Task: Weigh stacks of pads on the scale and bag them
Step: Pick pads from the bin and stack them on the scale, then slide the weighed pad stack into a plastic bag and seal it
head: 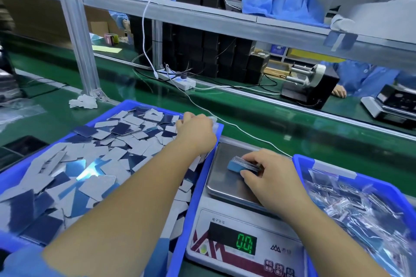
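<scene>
A digital scale (227,184) stands between two blue trays, its green display showing digits. My right hand (267,175) grips a stack of blue pads (238,164) just above or on the steel pan. My left hand (195,130) reaches over the far right corner of the left blue tray (126,105), which is heaped with loose grey and blue pads (108,155). Something clear, like a small plastic bag (213,122), shows at its fingers; the grip is hidden.
The right blue tray (301,159) holds several bagged pads in clear plastic. A white cable (247,132) crosses the green belt behind the scale. Beyond it are a power strip (177,78), black boxes, a tape dispenser (310,83) and another worker's hand.
</scene>
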A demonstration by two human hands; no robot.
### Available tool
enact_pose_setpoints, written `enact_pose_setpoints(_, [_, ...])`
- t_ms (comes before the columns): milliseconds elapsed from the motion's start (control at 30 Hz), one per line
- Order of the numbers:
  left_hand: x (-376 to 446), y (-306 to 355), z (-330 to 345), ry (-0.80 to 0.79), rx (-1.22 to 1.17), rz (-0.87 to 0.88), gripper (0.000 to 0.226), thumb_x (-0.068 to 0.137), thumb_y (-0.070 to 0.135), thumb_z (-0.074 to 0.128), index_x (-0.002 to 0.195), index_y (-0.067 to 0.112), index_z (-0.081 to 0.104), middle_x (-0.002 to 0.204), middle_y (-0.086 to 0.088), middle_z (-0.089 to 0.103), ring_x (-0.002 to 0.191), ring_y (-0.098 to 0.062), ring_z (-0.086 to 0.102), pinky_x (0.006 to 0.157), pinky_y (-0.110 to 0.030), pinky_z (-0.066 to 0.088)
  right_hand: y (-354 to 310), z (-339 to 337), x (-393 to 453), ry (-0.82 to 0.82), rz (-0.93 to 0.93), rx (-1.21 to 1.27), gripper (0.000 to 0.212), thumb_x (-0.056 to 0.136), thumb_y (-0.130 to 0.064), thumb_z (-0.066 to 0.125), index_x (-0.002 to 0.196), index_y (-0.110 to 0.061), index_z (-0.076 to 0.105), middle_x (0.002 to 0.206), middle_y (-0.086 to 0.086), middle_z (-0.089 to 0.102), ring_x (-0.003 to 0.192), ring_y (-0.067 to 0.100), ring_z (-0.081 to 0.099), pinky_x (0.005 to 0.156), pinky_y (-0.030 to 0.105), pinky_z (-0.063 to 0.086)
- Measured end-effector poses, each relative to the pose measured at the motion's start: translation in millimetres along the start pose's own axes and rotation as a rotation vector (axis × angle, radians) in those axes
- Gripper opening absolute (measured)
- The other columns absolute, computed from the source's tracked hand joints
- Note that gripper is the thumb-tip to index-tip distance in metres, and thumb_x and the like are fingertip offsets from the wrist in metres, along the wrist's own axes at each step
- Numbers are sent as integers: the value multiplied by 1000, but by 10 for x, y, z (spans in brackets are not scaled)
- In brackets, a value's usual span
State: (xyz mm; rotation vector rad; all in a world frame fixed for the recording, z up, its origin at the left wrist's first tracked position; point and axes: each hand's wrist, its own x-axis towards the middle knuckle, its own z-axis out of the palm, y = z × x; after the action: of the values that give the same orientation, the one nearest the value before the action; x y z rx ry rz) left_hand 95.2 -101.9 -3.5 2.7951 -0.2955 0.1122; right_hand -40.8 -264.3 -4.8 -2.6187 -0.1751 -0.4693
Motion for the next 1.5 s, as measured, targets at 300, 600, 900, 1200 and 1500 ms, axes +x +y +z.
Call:
enact_pose_setpoints(300, [-502,290,-325,190,-1018,-5,16,88,29,70,74,24,75,71,16,71,70,0,62,68,-19,54,-47,-129,51,67,402,1111,15,87,1,62,84,-12,71,59,2,55,40,11,32,43,22,21])
enact_pose_setpoints(600, [-680,372,-133,-203,-1799,1,11,89,18,72,84,14,63,79,-1,69,74,-11,65,63,-21,53,2,-211,51,55,443,1440,10,88,-1,56,91,-6,64,65,4,41,42,8,26,39,19,23])
enact_pose_setpoints(900, [-699,392,-105,-173,-1770,62,31,94,8,59,74,21,78,93,0,72,88,-17,61,82,-38,53,-38,-221,8,-59,479,1582,5,80,-5,57,83,-9,56,50,-5,48,38,7,32,39,17,20])
enact_pose_setpoints(1200, [-734,415,-18,-182,-1324,156,22,81,11,79,68,27,72,68,3,67,62,-10,60,56,-18,45,31,-280,29,171,334,1344,17,91,2,55,91,-11,66,72,11,53,42,10,33,41,21,26])
enact_pose_setpoints(1500, [-751,385,-53,-95,-972,339,38,88,14,72,66,46,73,68,22,65,63,7,55,63,-6,40,-3,-329,-31,133,33,971,20,76,-8,63,94,-15,67,71,-11,67,56,-2,54,55,9,41])
